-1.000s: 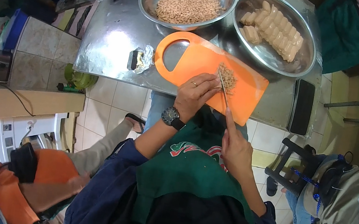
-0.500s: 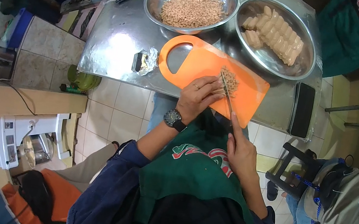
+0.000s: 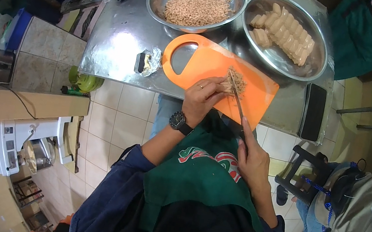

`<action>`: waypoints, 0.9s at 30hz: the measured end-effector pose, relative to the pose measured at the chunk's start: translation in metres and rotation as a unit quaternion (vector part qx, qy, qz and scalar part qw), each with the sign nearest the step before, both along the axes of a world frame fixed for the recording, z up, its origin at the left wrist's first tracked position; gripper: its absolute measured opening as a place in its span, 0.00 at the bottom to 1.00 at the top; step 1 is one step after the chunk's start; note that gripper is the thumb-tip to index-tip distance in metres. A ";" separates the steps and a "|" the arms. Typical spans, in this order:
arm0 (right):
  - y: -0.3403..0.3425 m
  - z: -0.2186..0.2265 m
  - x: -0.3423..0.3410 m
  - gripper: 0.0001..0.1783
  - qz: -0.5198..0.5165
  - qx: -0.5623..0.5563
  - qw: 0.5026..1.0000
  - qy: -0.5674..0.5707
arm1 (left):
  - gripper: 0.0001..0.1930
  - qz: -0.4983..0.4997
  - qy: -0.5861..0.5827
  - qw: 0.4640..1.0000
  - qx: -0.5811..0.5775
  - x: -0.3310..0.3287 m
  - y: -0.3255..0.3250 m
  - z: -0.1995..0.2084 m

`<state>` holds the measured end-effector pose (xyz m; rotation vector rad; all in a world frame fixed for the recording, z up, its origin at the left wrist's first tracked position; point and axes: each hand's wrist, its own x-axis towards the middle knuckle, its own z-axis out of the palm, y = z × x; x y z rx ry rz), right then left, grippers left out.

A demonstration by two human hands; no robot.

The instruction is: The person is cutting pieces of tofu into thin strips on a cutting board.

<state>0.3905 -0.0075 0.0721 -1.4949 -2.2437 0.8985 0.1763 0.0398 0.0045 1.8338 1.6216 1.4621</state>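
Note:
An orange cutting board (image 3: 259,95) with a loop handle lies at the near edge of the metal table. My left hand (image 3: 202,97), wearing a ring and a black watch, is closed on light brown sausage strips (image 3: 221,87) on the board. My right hand (image 3: 253,158) grips the handle of a knife (image 3: 238,101), whose blade lies across the strips beside my left fingertips. Small chopped bits (image 3: 242,80) are heaped around the blade tip. My fingers partly hide the strips.
Behind the board stand a steel bowl (image 3: 155,11) of chopped bits and another steel bowl (image 3: 315,74) of whole sausages in rows. A black phone (image 3: 313,112) lies at the right edge. Crumpled foil (image 3: 154,60) sits left of the board on the metal table (image 3: 113,50).
My left hand has shifted slightly and shows more of the strips. The knife has tilted a little and stays at the pile. A person in orange at lower left has mostly moved out of view.

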 end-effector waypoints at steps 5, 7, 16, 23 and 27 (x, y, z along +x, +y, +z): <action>0.001 0.000 0.002 0.34 -0.011 0.007 1.000 0.012 | 0.13 0.000 -0.007 1.000 0.009 0.000 0.002 0.004; 0.001 -0.001 0.004 0.34 -0.017 0.011 1.000 0.009 | 0.15 0.009 -0.035 0.999 -0.024 0.001 0.000 0.009; 0.002 -0.004 0.007 0.33 -0.014 0.032 0.999 0.042 | 0.14 0.013 0.023 1.000 -0.013 -0.002 0.000 0.017; -0.001 -0.005 0.005 0.34 0.001 0.011 1.000 0.018 | 0.12 -0.001 0.019 1.000 -0.009 -0.004 -0.001 0.013; -0.004 -0.007 0.003 0.35 0.013 0.016 1.000 0.006 | 0.11 0.001 0.060 0.998 0.005 -0.005 0.000 0.012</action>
